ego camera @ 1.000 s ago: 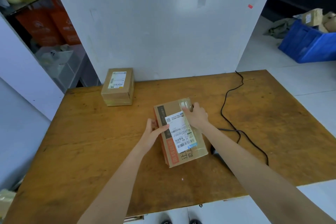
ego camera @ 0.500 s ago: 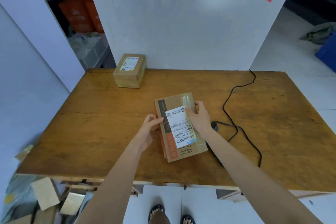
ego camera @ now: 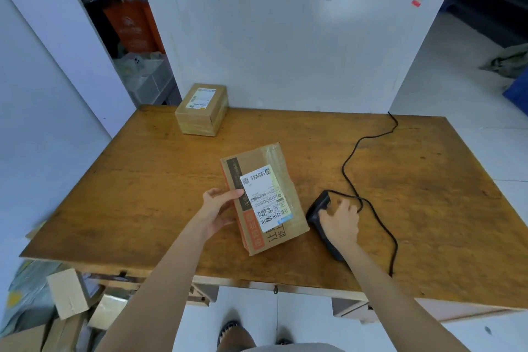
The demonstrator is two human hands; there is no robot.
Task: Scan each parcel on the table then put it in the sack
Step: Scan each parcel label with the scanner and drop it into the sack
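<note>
A flat cardboard parcel with a white shipping label and an orange strip lies near the middle of the wooden table. My left hand grips its left edge, thumb on top. To its right, my right hand closes over the black barcode scanner, which lies on the table with its cable trailing back. A second, smaller taped parcel stands at the table's far left edge against the wall.
The scanner's black cable loops across the right half of the table to the back edge. Several cardboard boxes and bags lie on the floor at the lower left. A white wall panel stands right behind the table.
My right hand has left the parcel's top and moved right onto the scanner. My left hand stays on the parcel's left edge. The view has tilted down and left.
</note>
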